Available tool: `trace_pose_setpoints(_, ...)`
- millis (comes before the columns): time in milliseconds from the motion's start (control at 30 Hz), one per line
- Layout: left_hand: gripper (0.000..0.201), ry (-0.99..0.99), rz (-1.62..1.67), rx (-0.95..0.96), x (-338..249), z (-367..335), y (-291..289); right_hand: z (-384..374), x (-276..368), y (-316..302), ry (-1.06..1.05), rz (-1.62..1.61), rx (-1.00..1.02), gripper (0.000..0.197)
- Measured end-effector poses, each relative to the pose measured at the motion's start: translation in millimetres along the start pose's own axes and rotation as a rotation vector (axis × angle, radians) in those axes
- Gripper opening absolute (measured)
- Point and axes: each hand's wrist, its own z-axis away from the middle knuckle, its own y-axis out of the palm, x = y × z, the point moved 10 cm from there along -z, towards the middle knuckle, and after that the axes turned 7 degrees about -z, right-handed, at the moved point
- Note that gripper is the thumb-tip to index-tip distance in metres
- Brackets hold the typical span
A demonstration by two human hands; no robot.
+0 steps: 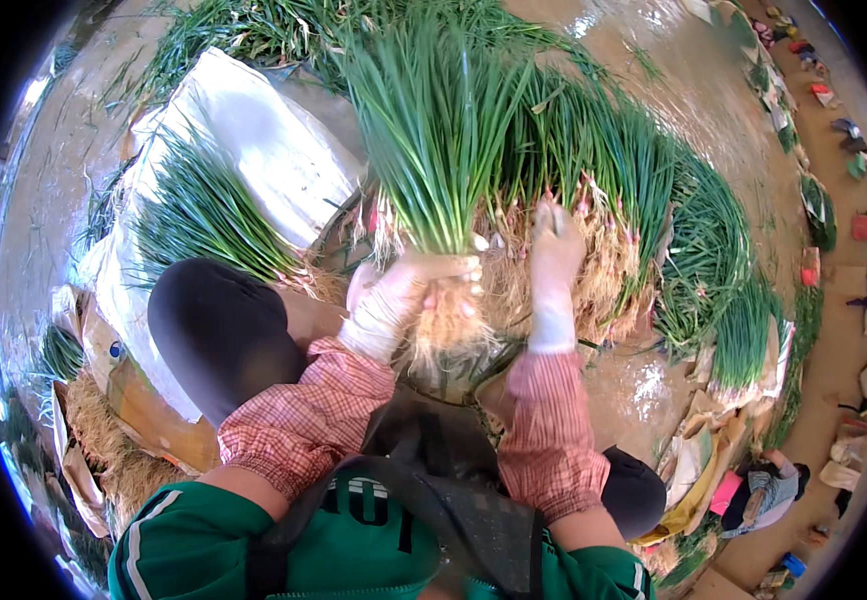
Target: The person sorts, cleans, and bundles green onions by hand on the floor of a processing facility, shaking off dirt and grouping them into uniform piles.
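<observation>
My left hand (403,295), in a pale glove, is closed around a thick bunch of spring onions (433,150). Their long green leaves point away from me, and the tangled pale roots (448,325) hang below the fist. To the right, my gloved right hand (558,245) reaches into a large heap of spring onions (603,150), its fingers pinched together at the reddish stem bases. How many stalks it grips is hidden. Thick brown roots (603,260) hang from the heap beside that hand.
A smaller bunch of spring onions (208,210) lies on a white sack (263,140) at the left, by my knee (218,335). More greens (243,35) lie at the far side. Another person (763,495) crouches at the lower right, near tied bundles (743,340) and wet floor (643,390).
</observation>
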Motion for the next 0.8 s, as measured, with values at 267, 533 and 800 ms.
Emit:
trace_pose_setpoints(267, 0.021, 0.012, 0.142, -0.149, -6.0, -15.6, -56.5, -61.0, -49.0, 66.9, 0.254, 0.739, 0.310, 0.032)
trace_pose_setpoints(533, 0.032, 0.056, 0.316, -0.074, 31.1, -12.9, -11.6, -61.0, -95.5, 67.5, 0.605, -0.722, 0.276, 0.031)
trace_pose_setpoints(800, 0.019, 0.015, 0.525, -0.171, 33.4, -10.4, -8.5, 23.6, -18.6, 95.6, 0.335, -0.616, 0.319, 0.030)
